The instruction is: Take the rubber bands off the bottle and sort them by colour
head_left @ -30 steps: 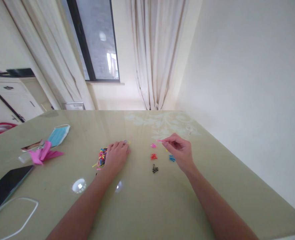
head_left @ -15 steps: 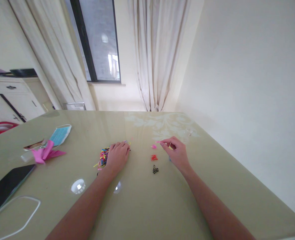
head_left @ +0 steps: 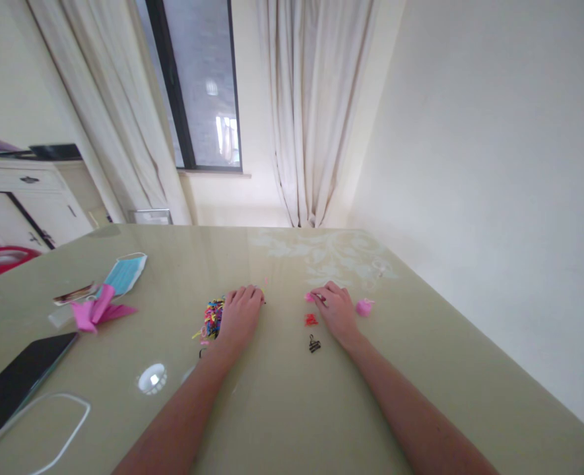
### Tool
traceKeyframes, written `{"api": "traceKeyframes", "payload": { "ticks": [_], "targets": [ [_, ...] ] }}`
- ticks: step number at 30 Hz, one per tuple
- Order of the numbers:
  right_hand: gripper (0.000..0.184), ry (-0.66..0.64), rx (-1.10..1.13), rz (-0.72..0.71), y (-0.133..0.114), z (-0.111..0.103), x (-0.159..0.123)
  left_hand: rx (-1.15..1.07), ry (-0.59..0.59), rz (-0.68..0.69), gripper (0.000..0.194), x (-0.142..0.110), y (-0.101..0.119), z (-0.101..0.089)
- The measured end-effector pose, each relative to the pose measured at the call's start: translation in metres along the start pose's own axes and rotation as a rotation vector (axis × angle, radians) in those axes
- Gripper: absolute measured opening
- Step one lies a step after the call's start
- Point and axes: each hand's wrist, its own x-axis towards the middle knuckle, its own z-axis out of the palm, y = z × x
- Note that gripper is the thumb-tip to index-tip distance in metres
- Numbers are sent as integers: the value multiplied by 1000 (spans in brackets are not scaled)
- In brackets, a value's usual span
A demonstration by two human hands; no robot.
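Small coloured pieces are attended by two hands on a bench (head_left: 282,409).
The right side of a mixed pile (head_left: 213,316) is covered by the left hand (head_left: 243,315), laid palm down; whether anything is held in its grip cannot be told. Small pink pieces (head_left: 309,297) are reached by the right hand's fingertips, thumb and forefinger drawn close; whether one is pinched cannot be told. Red pieces (head_left: 311,320), then black pieces (head_left: 314,344), are lined up nearer the camera.
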Motion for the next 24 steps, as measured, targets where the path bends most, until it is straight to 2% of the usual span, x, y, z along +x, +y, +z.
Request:
{"api": "traceKeyframes", "payload": {
  "ticks": [4, 8, 11, 14, 18, 24],
  "targets": [
    [28, -2, -113, -23, 1, 0, -2, -149, 22, -2, 19, 3, 4, -4],
    [31, 66, -125, -43, -2, -5, -5, -570, 55, -47, 18, 4, 15, -2],
    [28, 94, 53, -67, -9, -14, -10, -882, -6, -36, 15, 0, 31, 2],
    [25, 8, 311, -119, -19, -23, -16, -1097, -73, -58, 10, -5, 47, 6],
    [23, -94, 394, -166, -29, -29, -20, -1195, -40, -62, 13, -9, 54, 7],
    [17, -90, 381, -167, -32, -31, -21, -1185, -15, -52, 19, -9, 50, 5]
  ]
}}
